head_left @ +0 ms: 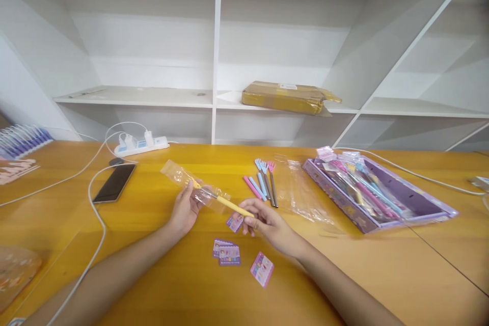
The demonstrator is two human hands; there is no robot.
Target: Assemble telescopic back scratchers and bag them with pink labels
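Observation:
A yellow back scratcher (pixel 231 206) with a short metal shaft slants between my hands above the table. My left hand (pixel 186 210) is closed around its yellow claw head and a clear plastic sleeve (pixel 174 173), which spreads out past the fingers and along the shaft. The end of the yellow grip is pinched in my right hand (pixel 266 224). Beyond that hand lie blue and pink back scratchers (pixel 271 183) with bare metal shafts, beside loose pink and blue handle tubes (pixel 254 187). Purple printed cards (pixel 229 254) and a pink card (pixel 262 269) lie nearer me.
A purple display box (pixel 344 208) with wrapped back scratchers stands at right, next to flat clear plastic bags (pixel 301 193). At left are a phone (pixel 115 183), a white power strip (pixel 142 146) and a looping cable (pixel 100 219). A taped carton (pixel 282 97) rests on the shelf.

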